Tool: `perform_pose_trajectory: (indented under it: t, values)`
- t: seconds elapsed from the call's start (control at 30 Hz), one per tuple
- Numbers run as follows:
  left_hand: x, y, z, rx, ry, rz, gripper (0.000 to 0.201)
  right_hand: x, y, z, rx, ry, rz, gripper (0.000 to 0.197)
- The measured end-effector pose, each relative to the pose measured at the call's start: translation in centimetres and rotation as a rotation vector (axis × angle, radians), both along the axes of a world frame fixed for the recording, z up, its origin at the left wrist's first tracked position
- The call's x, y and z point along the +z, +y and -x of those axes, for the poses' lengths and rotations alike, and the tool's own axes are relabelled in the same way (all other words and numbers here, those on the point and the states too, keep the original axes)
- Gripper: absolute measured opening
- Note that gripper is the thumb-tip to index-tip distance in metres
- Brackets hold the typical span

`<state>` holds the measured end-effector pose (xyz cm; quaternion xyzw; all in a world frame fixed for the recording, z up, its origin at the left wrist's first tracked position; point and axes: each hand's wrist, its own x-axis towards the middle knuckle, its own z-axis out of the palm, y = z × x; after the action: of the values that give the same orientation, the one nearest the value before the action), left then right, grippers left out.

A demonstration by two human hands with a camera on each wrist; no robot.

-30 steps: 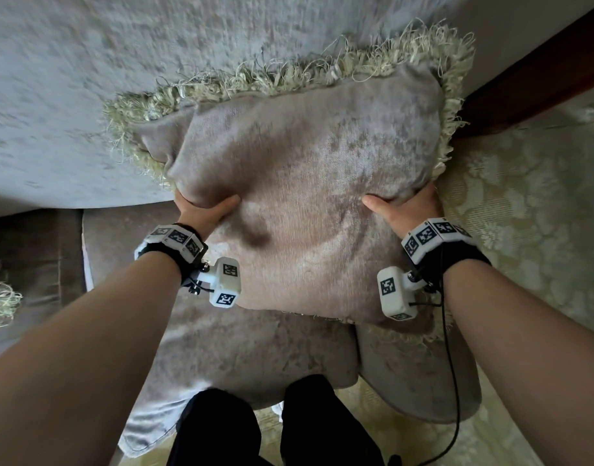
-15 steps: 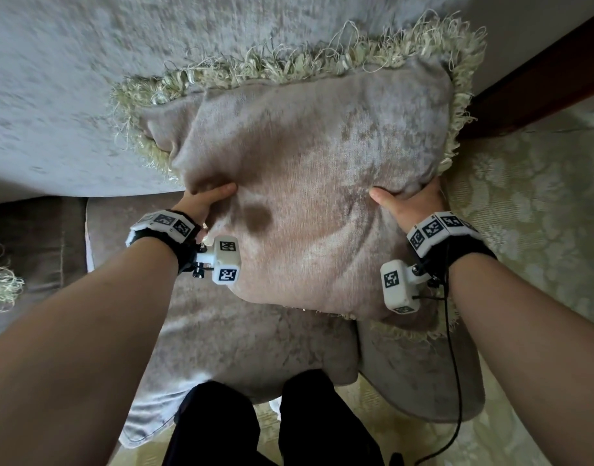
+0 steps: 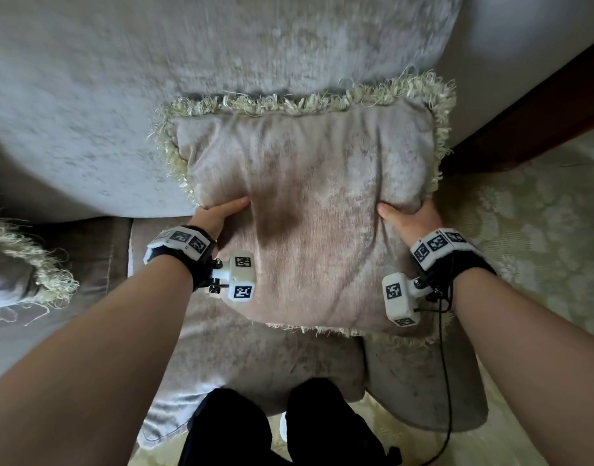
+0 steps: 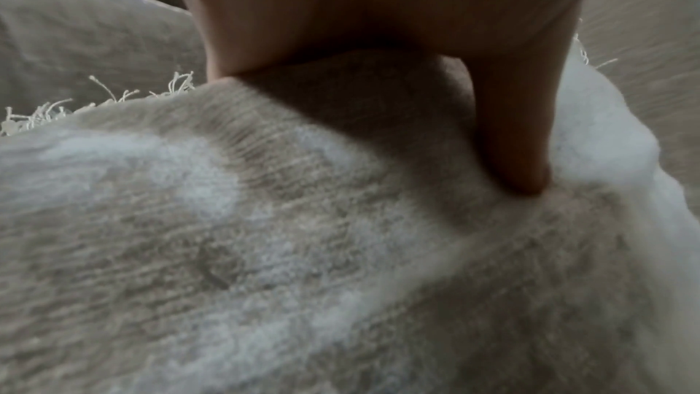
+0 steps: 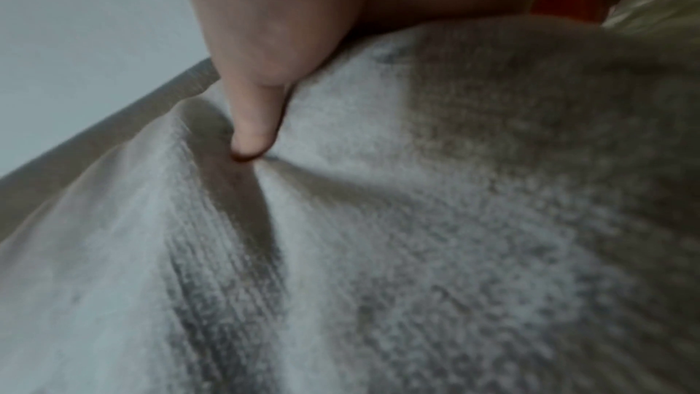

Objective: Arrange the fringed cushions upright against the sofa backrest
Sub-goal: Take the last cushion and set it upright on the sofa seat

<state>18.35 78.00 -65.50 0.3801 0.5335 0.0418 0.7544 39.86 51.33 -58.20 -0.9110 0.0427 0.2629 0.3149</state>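
A beige velvet cushion [image 3: 309, 203] with a pale green fringe stands tilted against the grey sofa backrest [image 3: 154, 79], at the sofa's right end. My left hand [image 3: 218, 215] grips its left edge, thumb on the front face and fingers hidden behind. My right hand [image 3: 409, 216] grips the right edge the same way. In the left wrist view the thumb [image 4: 511, 137] digs into the cushion [image 4: 303, 250]. In the right wrist view the thumb [image 5: 254, 119] presses a crease into the cushion [image 5: 454, 220]. A second fringed cushion [image 3: 16, 264] shows at the far left edge.
The sofa seat [image 3: 255, 358] lies below the cushion. A dark wooden piece [image 3: 540, 122] runs diagonally at the right, with a patterned pale carpet [image 3: 540, 230] below it. My dark-clothed legs [image 3: 272, 428] are at the bottom. A black cable [image 3: 448, 381] hangs from my right wrist.
Both hands have carried the cushion to the right and lower against the backrest; its top edge now sits level. The view has shifted and the left cushion shows more.
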Motion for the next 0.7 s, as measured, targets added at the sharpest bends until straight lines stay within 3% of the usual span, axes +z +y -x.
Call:
perform_pose_trajectory:
  t: [0.1,0.23,0.43,0.6,0.7]
  values:
    - [4.4,0.1,0.6,0.043,-0.026,-0.092,0.141,2.7,-0.7,0.8,-0.009,-0.017,-0.102,0.092]
    - [10.7,0.1,1.4,0.12,-0.034,-0.217,0.142,7.0,-1.0,2.0,0.004,-0.027,-0.227,0.102]
    - [21.1,-1.2,3.2,0.199,-0.08,-0.352,0.136,15.1,-0.1,2.8,0.023,-0.049,-0.386,0.087]
    - [26.3,-1.6,4.5,0.231,-0.114,-0.418,0.13,19.3,1.1,3.5,0.071,-0.073,-0.434,0.138]
    - [27.4,-0.8,5.9,0.27,-0.112,-0.433,0.14,21.0,2.0,4.4,0.097,-0.051,-0.477,0.142]
